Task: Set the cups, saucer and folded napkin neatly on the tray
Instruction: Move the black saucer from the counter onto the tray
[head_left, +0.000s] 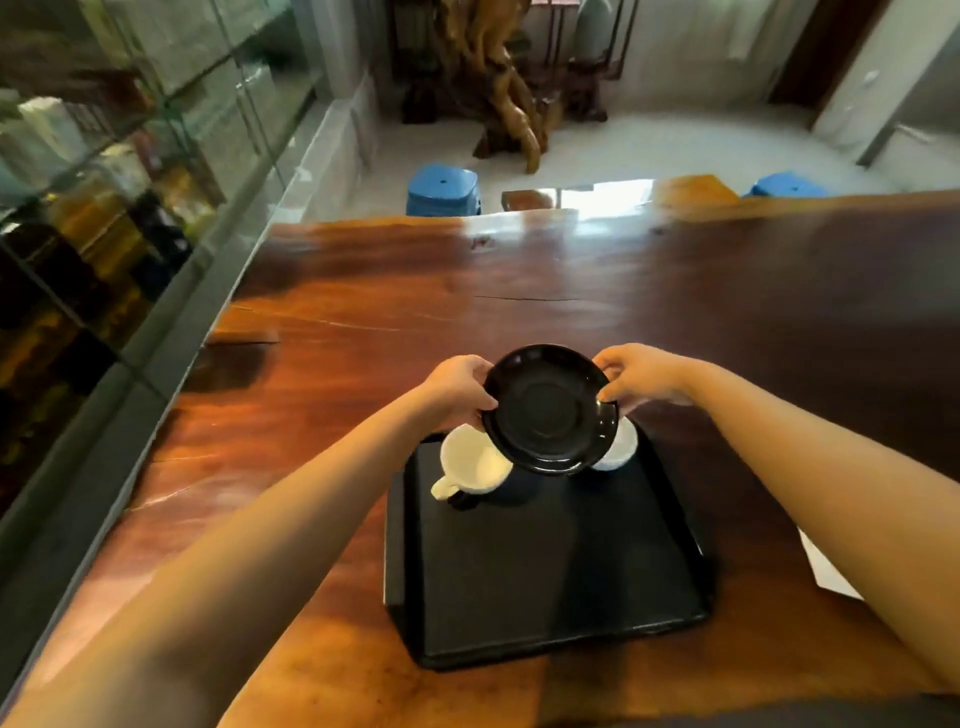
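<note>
Daylight is admitted from the upper centre of the frame, and a white glare patch is thrown on the glossy tabletop. The lower corners are left dim. Straight lines are bowed by wide-angle distortion, and the whole frame is softened by slight blur.

A glossy black saucer is tilting above a black tray, overlapping two white cups: one at ten o'clock, another at one o'clock. A white napkin is lying beyond three o'clock.
</note>
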